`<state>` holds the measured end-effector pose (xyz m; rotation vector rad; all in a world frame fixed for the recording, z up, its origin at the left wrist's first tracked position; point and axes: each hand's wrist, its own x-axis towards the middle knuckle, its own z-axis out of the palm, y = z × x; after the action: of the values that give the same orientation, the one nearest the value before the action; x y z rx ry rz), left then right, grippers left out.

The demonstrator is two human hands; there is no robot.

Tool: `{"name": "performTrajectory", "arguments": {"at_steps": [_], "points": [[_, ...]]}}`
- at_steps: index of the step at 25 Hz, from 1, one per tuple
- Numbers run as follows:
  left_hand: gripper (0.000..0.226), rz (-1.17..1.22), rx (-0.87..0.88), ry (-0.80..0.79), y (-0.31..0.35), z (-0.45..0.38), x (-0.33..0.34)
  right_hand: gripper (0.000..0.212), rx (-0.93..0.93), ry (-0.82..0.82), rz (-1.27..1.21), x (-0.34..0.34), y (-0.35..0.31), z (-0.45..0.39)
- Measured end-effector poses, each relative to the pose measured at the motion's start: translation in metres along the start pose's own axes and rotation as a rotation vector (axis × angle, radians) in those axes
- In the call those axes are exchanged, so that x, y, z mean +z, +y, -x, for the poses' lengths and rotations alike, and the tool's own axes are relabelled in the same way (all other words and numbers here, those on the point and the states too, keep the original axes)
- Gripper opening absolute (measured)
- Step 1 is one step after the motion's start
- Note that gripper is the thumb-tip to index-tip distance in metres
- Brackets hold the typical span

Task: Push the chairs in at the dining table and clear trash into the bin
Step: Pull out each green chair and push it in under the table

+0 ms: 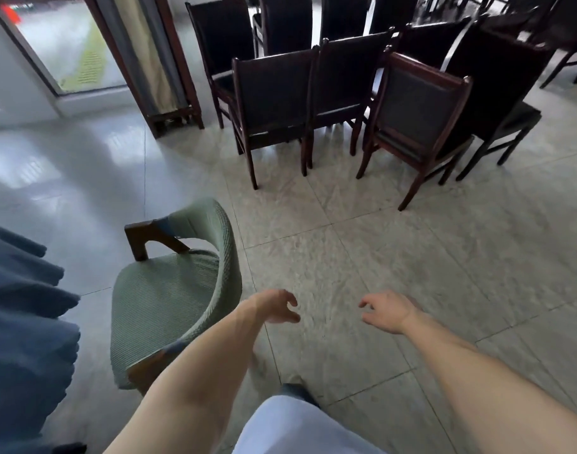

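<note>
A: Where's the chair to push?

B: The green fabric-covered armchair with a curved back and dark wooden arms (pixel 169 290) sits at nine o'clock, just beside the left hand (pixel 274 306). Both hands hang loose-fingered, grasping nothing; the right hand (pixel 385 311) is over bare tile.

A: How will it handle?

B: Probably fairly heavy and stiff, with a soft, grippy cover. I'd take the curved back rim. It should slide on the glossy pale floor tiles (pixel 346 240).

A: Obstacles?

B: Blue draped cloth (pixel 21 322) at eight o'clock; dark wooden dining chairs with black padding (pixel 313 90) clustered at twelve. No trash or bin is visible.

Open floor (pixel 362 257) beyond green chair (pixel 169 296)
</note>
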<state>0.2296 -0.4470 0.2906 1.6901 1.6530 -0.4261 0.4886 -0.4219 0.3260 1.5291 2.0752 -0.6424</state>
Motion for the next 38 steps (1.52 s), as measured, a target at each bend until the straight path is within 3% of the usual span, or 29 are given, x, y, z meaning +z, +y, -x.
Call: {"name": "performTrajectory", "arguments": {"at_steps": [6, 11, 16, 24, 27, 31, 35, 38], "points": [[0.057, 0.053, -0.055, 0.035, -0.039, -0.064, -0.081, 0.046, -0.046, -0.001, 0.04, -0.078, -0.018, -0.104], [0.057, 0.225, -0.188, 0.087, -0.09, -0.1, -0.12, 0.044, -0.196, -0.041, 0.136, -0.133, -0.052, -0.203], [0.048, 0.575, -0.4, 0.193, -0.132, -0.12, -0.151, 0.043, -0.445, -0.088, 0.307, -0.2, -0.104, -0.308], [0.033, 1.034, -0.729, 0.434, -0.113, -0.112, -0.155, 0.042, -0.866, -0.084, 0.745, -0.305, -0.197, -0.401], [0.021, 1.177, -0.924, 0.586, -0.095, -0.096, -0.138, 0.043, -1.031, -0.101, 0.885, -0.3, -0.239, -0.401], [0.035, 1.246, -1.168, 0.719, -0.076, -0.091, -0.11, 0.049, -1.303, -0.122, 0.969, -0.26, -0.289, -0.386], [0.053, 1.082, -1.324, 0.646, -0.073, -0.101, -0.075, 0.061, -1.552, -0.07, 1.059, -0.211, -0.325, -0.379], [0.057, 1.082, -1.321, 0.576, -0.086, -0.113, -0.059, 0.056, -1.582, -0.075, 1.232, -0.18, -0.341, -0.385]]}}
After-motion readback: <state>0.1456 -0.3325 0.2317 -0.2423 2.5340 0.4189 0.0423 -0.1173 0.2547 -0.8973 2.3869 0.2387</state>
